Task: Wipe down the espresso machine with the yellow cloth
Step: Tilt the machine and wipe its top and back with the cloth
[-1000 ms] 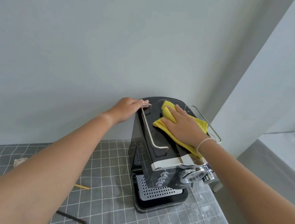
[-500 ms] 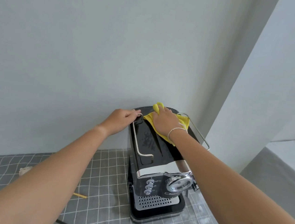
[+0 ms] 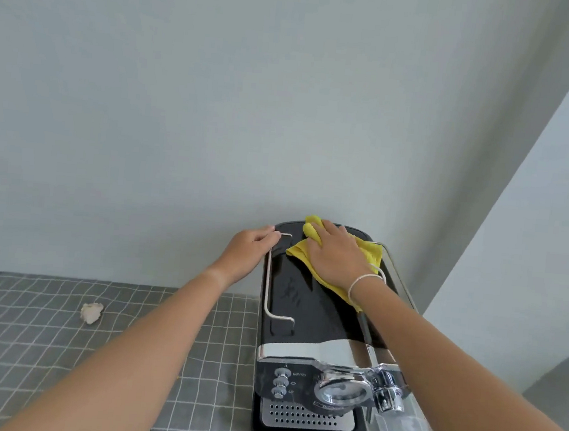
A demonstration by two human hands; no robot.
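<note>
Espresso machine: black body with chrome front band, standing on the counter against a pale wall, front toward the camera. Top panel glossy black, flanked by two chrome rails; left rail runs front to back along the left edge, right rail partly hidden by the forearm. Front face carries three small round knobs stacked in a column, a round chrome-rimmed gauge, and a chrome fitting projecting at the right. Perforated metal drip tray at the base. Yellow cloth: lies flat on the rear part of the machine's top panel, bunched at the far end near the wall, its near corner showing below the wrist. Right hand: palm down on the cloth, fingers extended and pressing it onto the panel; grip wide, nothing pinched; a thin pale bracelet on the wrist. Left hand: at the machine's rear left corner, fingers curled over the far end of the left rail, grip holding that rail. Counter covering: grey cloth with a white grid pattern. Small crumpled off-white scrap lies on the counter well to the left of the machine.
</note>
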